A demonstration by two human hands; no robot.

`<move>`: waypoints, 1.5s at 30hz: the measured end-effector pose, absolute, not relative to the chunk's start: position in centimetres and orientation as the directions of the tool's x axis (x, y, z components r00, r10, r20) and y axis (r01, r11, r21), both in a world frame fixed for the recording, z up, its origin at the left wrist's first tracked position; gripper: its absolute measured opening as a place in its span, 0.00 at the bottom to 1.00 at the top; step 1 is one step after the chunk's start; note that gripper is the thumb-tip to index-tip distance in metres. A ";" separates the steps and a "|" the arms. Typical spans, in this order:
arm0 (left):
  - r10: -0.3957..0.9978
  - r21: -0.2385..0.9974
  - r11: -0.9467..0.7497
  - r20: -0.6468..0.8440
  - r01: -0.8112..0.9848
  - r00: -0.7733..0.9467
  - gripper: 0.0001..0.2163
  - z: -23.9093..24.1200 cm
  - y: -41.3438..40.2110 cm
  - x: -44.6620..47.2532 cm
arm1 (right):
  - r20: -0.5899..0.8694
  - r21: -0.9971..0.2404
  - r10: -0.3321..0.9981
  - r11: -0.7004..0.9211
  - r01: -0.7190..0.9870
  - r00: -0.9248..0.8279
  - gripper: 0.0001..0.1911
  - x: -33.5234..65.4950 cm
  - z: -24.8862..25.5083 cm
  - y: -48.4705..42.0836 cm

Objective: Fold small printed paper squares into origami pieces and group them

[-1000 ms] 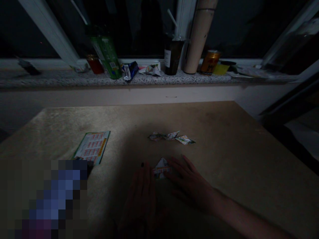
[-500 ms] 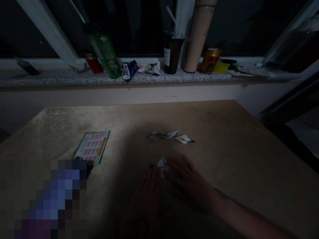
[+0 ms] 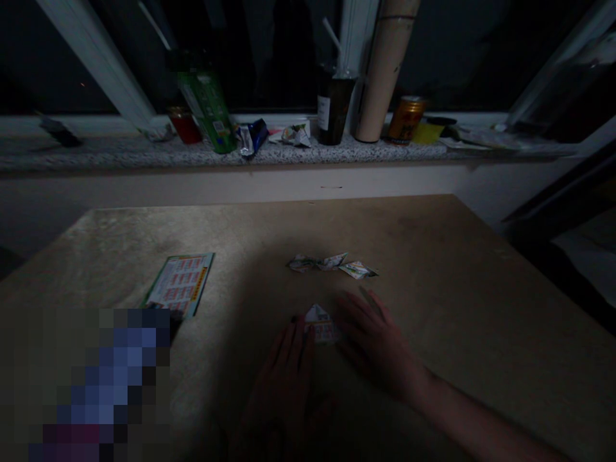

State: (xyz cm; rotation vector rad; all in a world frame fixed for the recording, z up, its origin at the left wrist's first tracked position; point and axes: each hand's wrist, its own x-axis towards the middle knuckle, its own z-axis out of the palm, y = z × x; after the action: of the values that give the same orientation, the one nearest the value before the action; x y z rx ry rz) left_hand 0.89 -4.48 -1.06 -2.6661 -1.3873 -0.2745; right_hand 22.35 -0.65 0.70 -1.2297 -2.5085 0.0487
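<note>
Left hand (image 3: pixel 283 378) fingers are lying flat and close together, tips pressing on the left edge of the small folded paper piece (image 3: pixel 321 324); nothing gripped, just pinning it down. Right hand (image 3: pixel 373 340) fingers are spreading a bit wider, flat too, resting on or just beside the paper's right edge; exact contact is hard to tell in this dark shot. Both hands seem to be flanking the piece to keep it flat against the board, likely creasing it.

The piece is sitting on the table (image 3: pixel 433 269) near the front, between the two hands. It is looking like thin printed paper, roughly triangular at the top, pale with reddish print.

Farther back, well apart, three more folded scraps (image 3: pixel 332 264) are lying in a loose row, same printed paper, crumpled-pointy shapes. To the left a flat printed sheet (image 3: pixel 180 284) with a green border and red blocks is lying on the table. Tabletop is looking matte, tan, scuffed.

Behind, a speckled stone sill (image 3: pixel 120 154) is holding a green packet (image 3: pixel 206 109), a dark cup with straw (image 3: pixel 333 106), a cardboard tube (image 3: pixel 385 70) and a gold can (image 3: pixel 405 119).
</note>
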 end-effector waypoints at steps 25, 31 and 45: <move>0.751 0.125 -0.660 0.073 0.741 0.656 0.32 0.4 -2.8 1.0 | 0.274 -0.290 0.790 0.611 0.736 -0.548 0.21 22.5 0.2 -0.2; 0.770 0.130 -0.638 0.094 0.759 0.632 0.31 0.1 -3.0 1.0 | 0.255 -0.371 0.805 0.593 0.715 -0.536 0.18 22.4 0.4 -0.1; 0.875 0.439 -0.462 0.087 0.771 0.476 0.26 1.1 -2.0 1.3 | 0.302 -0.421 0.798 0.602 0.678 -0.521 0.11 22.6 0.1 0.1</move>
State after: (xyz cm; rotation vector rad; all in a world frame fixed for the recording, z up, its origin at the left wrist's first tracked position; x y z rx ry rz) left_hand 1.29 -2.04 1.15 -2.9800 -1.7316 -0.5375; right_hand 22.56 0.08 0.14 -1.1723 -2.3644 0.3459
